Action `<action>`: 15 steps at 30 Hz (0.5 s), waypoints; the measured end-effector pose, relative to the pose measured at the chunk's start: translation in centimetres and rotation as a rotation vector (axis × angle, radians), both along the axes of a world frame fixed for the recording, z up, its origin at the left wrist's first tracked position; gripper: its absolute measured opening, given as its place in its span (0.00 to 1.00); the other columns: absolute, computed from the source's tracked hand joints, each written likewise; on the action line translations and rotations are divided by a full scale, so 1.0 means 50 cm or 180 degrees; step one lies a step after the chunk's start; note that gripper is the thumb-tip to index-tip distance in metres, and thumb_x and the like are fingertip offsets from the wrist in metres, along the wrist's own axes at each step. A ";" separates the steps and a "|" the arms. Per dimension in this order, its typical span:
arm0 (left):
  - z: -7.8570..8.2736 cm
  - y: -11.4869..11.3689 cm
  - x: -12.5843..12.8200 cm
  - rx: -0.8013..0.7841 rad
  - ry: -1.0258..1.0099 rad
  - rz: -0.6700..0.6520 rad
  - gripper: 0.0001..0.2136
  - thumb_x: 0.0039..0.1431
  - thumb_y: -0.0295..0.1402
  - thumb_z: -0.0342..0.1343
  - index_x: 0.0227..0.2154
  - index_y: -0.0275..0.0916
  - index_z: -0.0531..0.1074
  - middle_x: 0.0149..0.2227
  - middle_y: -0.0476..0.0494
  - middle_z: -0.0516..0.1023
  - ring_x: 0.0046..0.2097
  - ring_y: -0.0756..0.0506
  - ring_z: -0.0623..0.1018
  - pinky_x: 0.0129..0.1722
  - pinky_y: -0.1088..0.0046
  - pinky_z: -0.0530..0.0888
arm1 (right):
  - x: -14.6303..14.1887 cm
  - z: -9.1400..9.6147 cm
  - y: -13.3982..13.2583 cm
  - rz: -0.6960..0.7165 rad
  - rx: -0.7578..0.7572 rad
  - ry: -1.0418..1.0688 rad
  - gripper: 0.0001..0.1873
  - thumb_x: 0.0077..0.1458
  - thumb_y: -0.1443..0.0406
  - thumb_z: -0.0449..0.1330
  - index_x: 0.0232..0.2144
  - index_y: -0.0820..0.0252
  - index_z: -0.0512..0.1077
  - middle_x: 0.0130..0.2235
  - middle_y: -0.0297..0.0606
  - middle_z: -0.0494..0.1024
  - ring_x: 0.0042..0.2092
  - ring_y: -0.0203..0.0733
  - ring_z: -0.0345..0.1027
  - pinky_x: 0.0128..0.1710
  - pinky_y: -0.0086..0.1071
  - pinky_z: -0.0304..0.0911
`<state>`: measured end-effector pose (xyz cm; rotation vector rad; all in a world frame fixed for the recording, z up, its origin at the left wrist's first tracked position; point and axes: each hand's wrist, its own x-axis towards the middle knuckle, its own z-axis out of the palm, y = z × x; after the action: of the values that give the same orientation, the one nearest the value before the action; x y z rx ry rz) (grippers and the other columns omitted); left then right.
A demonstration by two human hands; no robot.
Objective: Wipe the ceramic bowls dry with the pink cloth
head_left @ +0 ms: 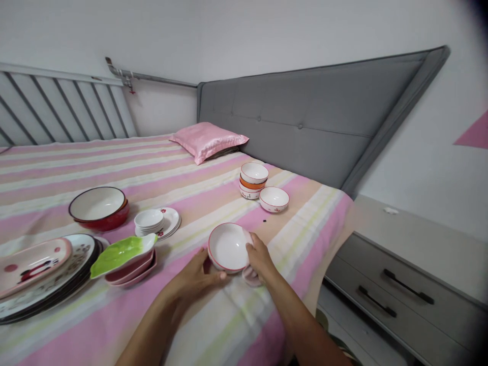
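A small white bowl with a red rim (227, 246) is tipped toward me over the striped bedspread. My left hand (199, 278) grips it from below at its near edge. My right hand (258, 256) is closed on a pink cloth (250, 274), pressed against the bowl's right rim. A stack of similar bowls (253, 180) stands farther back, with a single bowl (274, 199) beside it.
To the left lie a red bowl (98, 207), small white dishes on a floral plate (157, 222), a green leaf-shaped dish on pink dishes (124, 257) and stacked large plates (41, 274). A pink pillow (208, 139) rests by the grey headboard (305, 117). A grey drawer unit (400, 284) stands to the right.
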<state>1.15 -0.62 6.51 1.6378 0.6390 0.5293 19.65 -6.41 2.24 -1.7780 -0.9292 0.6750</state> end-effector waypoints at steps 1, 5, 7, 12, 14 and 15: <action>0.003 -0.006 0.006 -0.0111 -0.0107 -0.0123 0.33 0.41 0.44 0.66 0.50 0.32 0.68 0.51 0.33 0.72 0.54 0.32 0.69 0.51 0.58 0.67 | -0.001 0.000 0.000 -0.0039 0.0033 0.0000 0.22 0.53 0.68 0.46 0.50 0.60 0.65 0.47 0.43 0.73 0.50 0.46 0.67 0.51 0.41 0.61; 0.008 -0.023 0.031 -0.0374 -0.0338 -0.0033 0.32 0.49 0.48 0.60 0.53 0.33 0.62 0.48 0.33 0.74 0.50 0.35 0.72 0.49 0.59 0.69 | -0.011 -0.003 0.001 -0.0231 0.0280 0.0059 0.21 0.56 0.67 0.43 0.51 0.61 0.64 0.47 0.44 0.73 0.50 0.44 0.67 0.51 0.38 0.60; 0.008 -0.028 0.041 -0.0434 -0.0443 0.0332 0.32 0.48 0.47 0.61 0.52 0.34 0.63 0.49 0.33 0.74 0.50 0.36 0.72 0.50 0.59 0.69 | -0.018 -0.006 0.002 -0.0286 0.0406 0.0100 0.22 0.57 0.66 0.43 0.52 0.60 0.63 0.49 0.43 0.72 0.51 0.43 0.66 0.53 0.37 0.59; -0.001 -0.037 0.055 -0.0975 -0.1071 0.1004 0.28 0.48 0.41 0.63 0.53 0.39 0.65 0.50 0.37 0.73 0.49 0.38 0.74 0.48 0.61 0.71 | -0.029 -0.006 0.001 -0.0146 0.0575 0.0287 0.23 0.58 0.62 0.44 0.55 0.58 0.61 0.54 0.41 0.70 0.55 0.41 0.63 0.56 0.36 0.56; -0.011 -0.034 0.056 -0.1229 -0.1322 0.1285 0.27 0.49 0.39 0.62 0.53 0.40 0.65 0.48 0.38 0.75 0.46 0.39 0.76 0.46 0.61 0.72 | -0.031 0.000 0.001 0.0032 0.0583 0.0298 0.23 0.59 0.61 0.44 0.55 0.58 0.62 0.54 0.41 0.69 0.56 0.41 0.61 0.58 0.37 0.54; -0.016 -0.031 0.055 -0.1289 -0.1404 0.1448 0.27 0.49 0.39 0.62 0.53 0.39 0.66 0.47 0.39 0.76 0.45 0.39 0.76 0.45 0.62 0.72 | -0.031 0.002 0.002 0.0137 0.0577 0.0293 0.23 0.59 0.61 0.44 0.55 0.58 0.63 0.55 0.40 0.69 0.57 0.41 0.60 0.59 0.38 0.52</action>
<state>3.92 -2.15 5.72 0.9488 0.7292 0.9880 18.08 -6.32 2.35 -1.5586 -0.9382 0.6725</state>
